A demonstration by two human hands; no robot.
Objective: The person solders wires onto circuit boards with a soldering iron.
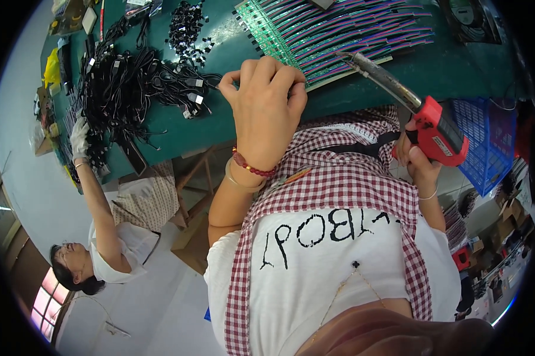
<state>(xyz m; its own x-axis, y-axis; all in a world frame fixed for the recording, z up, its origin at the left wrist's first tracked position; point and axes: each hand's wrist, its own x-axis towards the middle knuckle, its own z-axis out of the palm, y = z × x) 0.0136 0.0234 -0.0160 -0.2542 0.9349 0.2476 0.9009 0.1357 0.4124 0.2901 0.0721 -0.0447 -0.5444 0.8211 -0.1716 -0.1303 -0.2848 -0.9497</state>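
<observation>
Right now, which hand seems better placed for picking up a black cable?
Probably the left hand: it is next to the black cables, while the right hand is farther away and holds a red tool.

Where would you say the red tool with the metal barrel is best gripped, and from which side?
Probably by its chunky red body, from below in the picture, where the right hand is: the long, slim metal barrel points away, to the upper left.

Cables [116, 89], boards [267, 35] on green table [184, 135]
</observation>
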